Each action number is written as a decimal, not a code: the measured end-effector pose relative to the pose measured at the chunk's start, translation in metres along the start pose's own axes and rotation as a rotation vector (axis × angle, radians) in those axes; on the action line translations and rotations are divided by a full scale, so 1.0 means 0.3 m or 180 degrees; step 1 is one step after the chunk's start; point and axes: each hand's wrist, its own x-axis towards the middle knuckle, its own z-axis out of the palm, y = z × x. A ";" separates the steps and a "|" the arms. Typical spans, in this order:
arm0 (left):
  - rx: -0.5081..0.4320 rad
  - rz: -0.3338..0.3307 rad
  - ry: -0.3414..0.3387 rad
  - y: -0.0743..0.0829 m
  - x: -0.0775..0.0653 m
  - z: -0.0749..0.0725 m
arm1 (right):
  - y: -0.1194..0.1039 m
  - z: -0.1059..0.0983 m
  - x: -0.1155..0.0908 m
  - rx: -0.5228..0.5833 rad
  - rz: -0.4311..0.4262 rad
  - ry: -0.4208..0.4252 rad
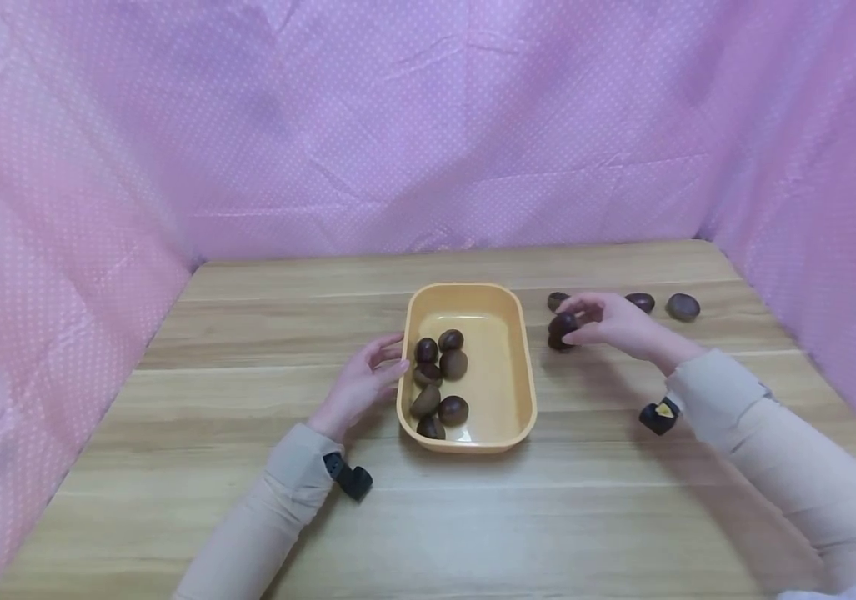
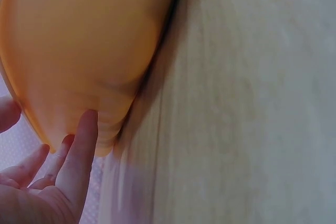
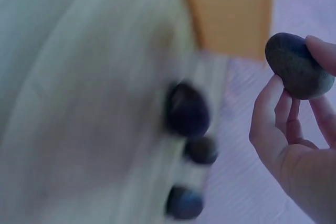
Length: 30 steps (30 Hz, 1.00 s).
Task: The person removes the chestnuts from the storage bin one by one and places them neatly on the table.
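Observation:
In the head view, my right hand pinches a brown chestnut between thumb and fingers, right of the yellow tray. The right wrist view shows this chestnut at the fingertips, with its dull patch facing the camera. Just under it in the head view, another chestnut shows partly. My left hand is at the tray's left side, its thumb at the rim and its fairly straight fingers against the outer wall. Several chestnuts lie along the tray's left half.
Behind the right hand a chestnut shows partly; farther right lie two more, a partly hidden chestnut and a flatter chestnut. Everything stands on a wood-grain table. Pink dotted cloth hangs behind and at both sides.

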 end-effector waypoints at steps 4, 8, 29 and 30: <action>-0.0006 -0.0005 0.0008 0.000 0.005 0.001 | 0.075 -0.035 -0.025 0.0011 0.0180 -0.0128; 0.0009 -0.0020 0.0043 -0.002 0.004 0.000 | 0.135 -0.061 -0.033 0.0020 0.0276 -0.0210; -0.0020 0.0020 0.0069 -0.006 -0.002 0.006 | 0.242 -0.102 -0.002 0.0487 0.0728 -0.0403; -0.0024 0.0019 0.0071 -0.006 -0.002 0.007 | 0.242 -0.102 -0.003 0.0522 0.0737 -0.0404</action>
